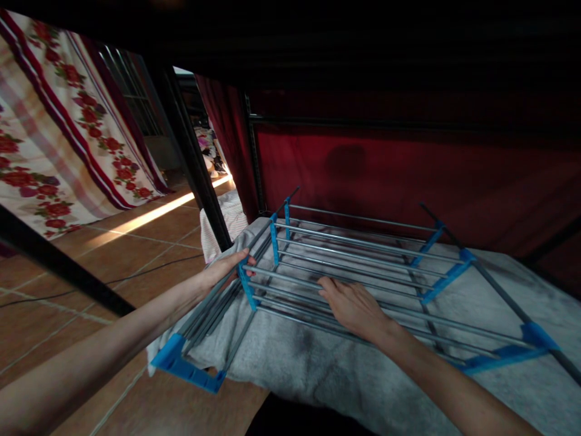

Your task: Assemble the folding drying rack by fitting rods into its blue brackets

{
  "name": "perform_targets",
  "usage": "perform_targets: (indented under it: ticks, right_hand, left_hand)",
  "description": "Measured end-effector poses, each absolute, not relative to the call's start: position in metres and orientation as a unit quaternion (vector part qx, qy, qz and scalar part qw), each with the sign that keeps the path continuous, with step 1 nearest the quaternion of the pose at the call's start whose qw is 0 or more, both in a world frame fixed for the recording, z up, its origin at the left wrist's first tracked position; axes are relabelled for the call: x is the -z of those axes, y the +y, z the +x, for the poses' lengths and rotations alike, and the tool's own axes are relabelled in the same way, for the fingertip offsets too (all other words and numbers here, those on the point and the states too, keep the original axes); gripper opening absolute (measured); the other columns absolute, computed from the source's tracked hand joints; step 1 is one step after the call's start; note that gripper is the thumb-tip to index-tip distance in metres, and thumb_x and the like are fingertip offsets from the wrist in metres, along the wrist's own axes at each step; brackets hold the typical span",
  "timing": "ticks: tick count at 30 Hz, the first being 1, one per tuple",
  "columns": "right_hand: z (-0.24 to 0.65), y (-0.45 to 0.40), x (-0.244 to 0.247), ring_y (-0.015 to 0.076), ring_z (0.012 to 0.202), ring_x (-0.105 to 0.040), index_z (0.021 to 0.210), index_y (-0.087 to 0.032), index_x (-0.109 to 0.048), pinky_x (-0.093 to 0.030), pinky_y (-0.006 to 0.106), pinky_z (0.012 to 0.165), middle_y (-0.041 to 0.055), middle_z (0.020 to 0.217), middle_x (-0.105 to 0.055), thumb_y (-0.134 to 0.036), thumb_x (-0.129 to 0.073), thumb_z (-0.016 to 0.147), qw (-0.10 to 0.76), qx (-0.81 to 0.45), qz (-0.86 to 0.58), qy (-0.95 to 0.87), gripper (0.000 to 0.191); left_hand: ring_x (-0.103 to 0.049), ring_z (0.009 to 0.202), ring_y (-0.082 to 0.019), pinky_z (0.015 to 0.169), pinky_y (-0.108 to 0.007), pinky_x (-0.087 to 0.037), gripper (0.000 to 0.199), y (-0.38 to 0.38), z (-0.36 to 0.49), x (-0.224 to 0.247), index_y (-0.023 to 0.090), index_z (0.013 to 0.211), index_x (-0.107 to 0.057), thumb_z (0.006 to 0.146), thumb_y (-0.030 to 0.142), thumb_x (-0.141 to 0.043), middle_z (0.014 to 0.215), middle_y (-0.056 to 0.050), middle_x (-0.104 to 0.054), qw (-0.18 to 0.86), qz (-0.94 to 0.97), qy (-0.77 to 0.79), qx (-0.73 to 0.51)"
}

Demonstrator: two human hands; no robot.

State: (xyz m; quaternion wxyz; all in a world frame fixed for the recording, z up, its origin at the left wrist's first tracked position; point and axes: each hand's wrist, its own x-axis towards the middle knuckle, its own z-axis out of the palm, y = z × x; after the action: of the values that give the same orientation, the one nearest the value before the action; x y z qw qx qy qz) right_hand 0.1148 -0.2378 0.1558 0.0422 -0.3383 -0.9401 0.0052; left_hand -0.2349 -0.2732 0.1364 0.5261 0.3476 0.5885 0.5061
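A rack [354,237] of grey metal rods and poles with blue plastic brackets lies on a grey cloth [290,357]. My left hand [230,265] grips its left side pole beside a blue bracket, thumb on top and fingertips curled round beneath. Over the middle rods, my right hand [351,303] has its fingers bent round one of them; its fingertips are partly hidden. Several loose-looking rods [213,318] run along the left side, ending at a blue end bracket [188,365] near the cloth's edge.
Black frame posts [193,145] rise at the left, and a dark beam spans overhead. A red curtain [385,175] hangs behind the rack. Beyond the posts are a tiled floor [149,257] with a thin cable and a floral cloth [91,121]. A striped cloth [231,215] lies beside a post.
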Motion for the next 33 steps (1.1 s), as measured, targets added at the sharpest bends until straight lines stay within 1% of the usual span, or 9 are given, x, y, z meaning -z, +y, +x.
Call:
perform_targets:
  ticks: [4, 16, 21, 27, 31, 33]
  right_hand:
    - [0.114, -0.240, -0.156, 0.0231, 0.093, -0.071, 0.113, -0.024, -0.056, -0.041, 0.032, 0.070, 0.0046, 0.108, -0.073, -0.031, -0.031, 0.109, 0.042, -0.006, -0.342, -0.939, 0.027]
    - [0.114, -0.236, -0.160, 0.0251, 0.098, -0.071, 0.114, -0.025, -0.059, -0.042, 0.032, 0.072, 0.0043, 0.115, -0.073, -0.032, -0.033, 0.108, 0.047, -0.046, -0.336, -0.939, 0.028]
    - [0.113, -0.236, -0.161, 0.0250, 0.096, -0.071, 0.112, -0.024, -0.059, -0.044, 0.033, 0.074, 0.0032, 0.111, -0.074, -0.033, -0.033, 0.108, 0.044, -0.047, -0.338, -0.939, 0.028]
    - [0.111, -0.237, -0.157, 0.0239, 0.096, -0.071, 0.112, -0.024, -0.060, -0.046, 0.032, 0.074, 0.0042, 0.111, -0.073, -0.032, -0.031, 0.108, 0.034, -0.026, -0.340, -0.940, 0.030]
    - [0.113, -0.237, -0.152, 0.0227, 0.095, -0.071, 0.113, -0.024, -0.060, -0.049, 0.031, 0.075, 0.0051, 0.112, -0.072, -0.032, -0.034, 0.108, 0.046, -0.013, -0.345, -0.937, 0.028]
    - [0.114, -0.238, -0.150, 0.0223, 0.095, -0.071, 0.114, -0.024, -0.060, -0.051, 0.031, 0.075, 0.0056, 0.112, -0.072, -0.033, -0.035, 0.107, 0.057, -0.012, -0.339, -0.939, 0.027]
  left_hand:
    - [-0.062, 0.067, -0.019, 0.065, -0.028, -0.053, 0.056, -0.272, -0.235, -0.136, 0.013, 0.090, -0.069, 0.072, 0.065, -0.077, 0.072, -0.008, -0.067, 0.516, 0.354, 0.588, -0.513]
    - [-0.063, 0.069, -0.021, 0.065, -0.029, -0.053, 0.059, -0.275, -0.232, -0.141, 0.014, 0.090, -0.068, 0.069, 0.068, -0.078, 0.071, -0.008, -0.067, 0.523, 0.349, 0.596, -0.500]
    - [-0.062, 0.068, -0.021, 0.064, -0.030, -0.053, 0.057, -0.275, -0.231, -0.142, 0.014, 0.088, -0.068, 0.069, 0.067, -0.078, 0.070, -0.009, -0.067, 0.521, 0.348, 0.595, -0.504]
    - [-0.062, 0.067, -0.020, 0.065, -0.029, -0.053, 0.055, -0.277, -0.225, -0.149, 0.014, 0.089, -0.066, 0.071, 0.064, -0.078, 0.072, -0.008, -0.067, 0.522, 0.355, 0.589, -0.505]
    - [-0.065, 0.073, -0.022, 0.069, -0.032, -0.056, 0.055, -0.283, -0.232, -0.146, 0.014, 0.092, -0.066, 0.072, 0.064, -0.078, 0.074, -0.008, -0.069, 0.528, 0.348, 0.596, -0.495]
    - [-0.066, 0.075, -0.023, 0.070, -0.033, -0.056, 0.052, -0.282, -0.232, -0.144, 0.015, 0.092, -0.066, 0.075, 0.063, -0.076, 0.074, -0.007, -0.069, 0.523, 0.348, 0.604, -0.490]
